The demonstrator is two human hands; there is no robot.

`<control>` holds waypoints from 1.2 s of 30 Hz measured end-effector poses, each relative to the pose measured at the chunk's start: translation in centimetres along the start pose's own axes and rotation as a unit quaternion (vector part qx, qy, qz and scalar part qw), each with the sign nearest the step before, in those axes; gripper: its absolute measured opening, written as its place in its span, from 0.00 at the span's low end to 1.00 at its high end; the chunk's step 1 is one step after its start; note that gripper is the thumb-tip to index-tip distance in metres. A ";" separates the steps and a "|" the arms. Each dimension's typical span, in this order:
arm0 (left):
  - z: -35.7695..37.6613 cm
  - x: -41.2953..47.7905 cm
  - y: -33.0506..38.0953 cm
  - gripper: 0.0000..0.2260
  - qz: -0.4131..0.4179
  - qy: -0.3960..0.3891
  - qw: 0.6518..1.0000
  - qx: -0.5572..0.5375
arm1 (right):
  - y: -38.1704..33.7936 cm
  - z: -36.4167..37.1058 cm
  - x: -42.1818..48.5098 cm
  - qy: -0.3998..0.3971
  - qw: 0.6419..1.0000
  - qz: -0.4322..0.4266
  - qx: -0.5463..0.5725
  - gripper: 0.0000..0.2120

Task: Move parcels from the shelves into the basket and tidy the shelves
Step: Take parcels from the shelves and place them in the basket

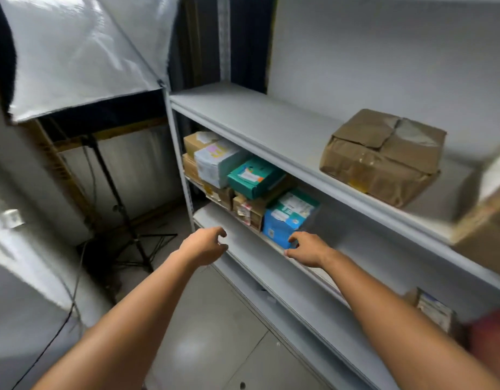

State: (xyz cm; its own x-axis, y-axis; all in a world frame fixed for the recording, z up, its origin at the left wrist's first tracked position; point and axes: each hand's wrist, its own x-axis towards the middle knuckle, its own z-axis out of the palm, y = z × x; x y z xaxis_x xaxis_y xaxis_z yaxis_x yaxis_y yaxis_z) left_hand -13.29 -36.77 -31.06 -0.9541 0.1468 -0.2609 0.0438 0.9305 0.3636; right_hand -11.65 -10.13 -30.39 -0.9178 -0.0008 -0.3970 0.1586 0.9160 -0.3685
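A grey metal shelf unit (271,161) fills the right side. Its middle shelf holds several parcels: a blue box (288,218), a teal box (254,177), a pale blue-white parcel (218,161) and brown cartons (249,209). A brown paper-wrapped parcel (384,156) lies on the upper shelf. My right hand (306,249) is at the shelf's front edge, just below the blue box, fingers loosely curled and holding nothing. My left hand (206,244) hovers in front of the lower shelf's left end, fingers loosely curled, empty. No basket is in view.
A light stand tripod (125,218) with a softbox (82,52) stands left of the shelves, cables on the floor. A blurred cardboard box (488,218) is at the right edge. Another labelled parcel (434,308) sits low right. Tiled floor lies below.
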 end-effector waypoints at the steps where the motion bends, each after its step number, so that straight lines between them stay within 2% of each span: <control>1: 0.5 1.0 1.0 0.18 0.008 -0.006 1.000 0.001 | 1.0 0.0 0.4 0.005 1.000 0.009 0.017 0.24; 5: 2.3 4.9 4.0 0.19 0.030 -0.024 0.999 0.025 | 5.0 -0.1 2.4 0.024 0.996 0.037 0.072 0.20; 8: 3.4 7.3 5.7 0.19 0.039 -0.027 0.998 0.028 | 7.0 -0.1 3.9 0.037 0.992 0.058 0.103 0.22; 16: 6.0 14.1 6.7 0.17 0.065 -0.015 0.998 -0.017 | 8.2 0.8 9.6 0.073 0.973 0.103 0.192 0.23; 19: 7.3 17.2 6.4 0.17 0.064 -0.014 0.996 -0.066 | 8.2 1.6 12.0 0.094 0.962 0.125 0.225 0.25; 23: 9.5 20.6 5.9 0.26 0.033 0.004 0.988 -0.154 | 8.2 2.9 15.4 0.131 0.942 0.150 0.269 0.29; 28: 12.2 23.7 5.2 0.23 0.024 0.016 0.973 -0.228 | 7.9 4.6 18.7 0.165 0.895 0.161 0.381 0.29; 30: 12.8 24.3 4.8 0.26 0.022 0.024 0.971 -0.236 | 7.8 5.2 19.8 0.172 0.878 0.163 0.416 0.28; 32: 13.4 24.8 4.6 0.30 0.017 0.037 0.970 -0.240 | 7.5 5.7 20.5 0.167 0.850 0.164 0.472 0.24; 34: 13.5 24.8 4.7 0.29 0.010 0.030 0.964 -0.264 | 7.2 6.2 20.9 0.167 0.822 0.162 0.519 0.20; 36: 13.4 24.7 4.8 0.28 0.012 0.017 0.961 -0.277 | 7.1 6.5 21.0 0.178 0.815 0.157 0.528 0.19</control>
State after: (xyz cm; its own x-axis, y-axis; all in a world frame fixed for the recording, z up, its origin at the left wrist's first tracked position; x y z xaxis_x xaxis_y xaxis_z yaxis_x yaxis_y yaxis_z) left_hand -32.66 -24.18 -47.74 -0.9645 0.1467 -0.2195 -0.0884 0.6042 0.7919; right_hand -27.46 -6.19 -46.80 -0.7888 0.4558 -0.4123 0.4596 -0.0079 -0.8881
